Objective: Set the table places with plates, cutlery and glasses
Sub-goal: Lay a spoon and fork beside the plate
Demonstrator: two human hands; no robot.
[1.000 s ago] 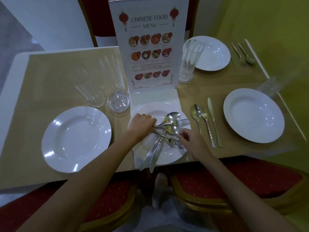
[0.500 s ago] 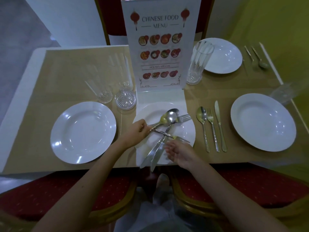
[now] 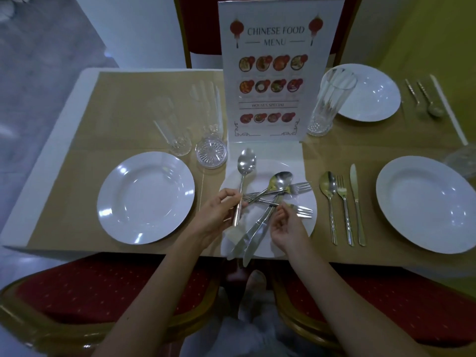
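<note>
A middle white plate (image 3: 307, 220) at the near table edge carries a loose pile of cutlery (image 3: 277, 188): spoons, forks and two knives that stick out over the edge. My left hand (image 3: 217, 215) grips one spoon (image 3: 246, 163) by its handle, bowl pointing away, lifted from the pile. My right hand (image 3: 286, 228) pinches the handle of a fork (image 3: 300, 210) lying on the plate. An empty white plate (image 3: 145, 197) lies at the left. At the right, a plate (image 3: 427, 203) has a spoon, fork and knife set (image 3: 342, 207) beside it.
A tall menu stand (image 3: 275, 73) rises behind the middle plate. Clear glasses (image 3: 177, 130) and one upturned glass (image 3: 211, 153) stand at its left, a tall glass (image 3: 327, 104) at its right. A far plate (image 3: 368, 92) has cutlery (image 3: 425, 99) beside it. Red chairs (image 3: 103, 289) stand below.
My left hand has pulled one spoon out of the pile and raised it, bowl pointing away. My right hand has shifted onto the fork's handle. The camera has come closer.
</note>
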